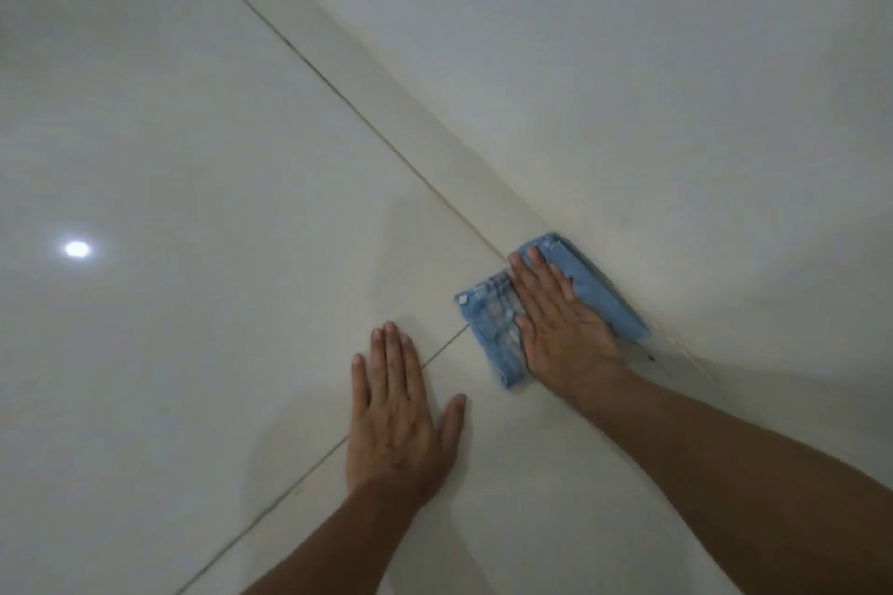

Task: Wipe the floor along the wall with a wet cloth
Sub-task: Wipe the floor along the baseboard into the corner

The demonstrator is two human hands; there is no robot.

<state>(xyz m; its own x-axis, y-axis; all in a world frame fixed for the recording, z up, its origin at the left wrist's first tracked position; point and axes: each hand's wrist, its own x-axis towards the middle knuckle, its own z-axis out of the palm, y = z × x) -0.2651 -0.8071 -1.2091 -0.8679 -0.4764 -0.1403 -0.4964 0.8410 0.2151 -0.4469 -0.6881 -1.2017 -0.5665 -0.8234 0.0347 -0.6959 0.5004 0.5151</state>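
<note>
Pale glossy floor [193, 135] tiles meet the wall [628, 63] at a skirting strip. The right hand [560, 324], fingers straight, presses the folded blue cloth [493, 329] against it; the left hand [401, 416] braces flat. Best to keep pressure even, hugging the joint.

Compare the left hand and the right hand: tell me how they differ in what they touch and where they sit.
The right hand presses flat on the folded blue cloth; the left hand lies flat on the bare floor tile.
The right hand sits against the skirting strip at the foot of the wall; the left hand rests farther out from the wall, across a grout line.
Both are palm down with straight fingers, gripping nothing.
</note>
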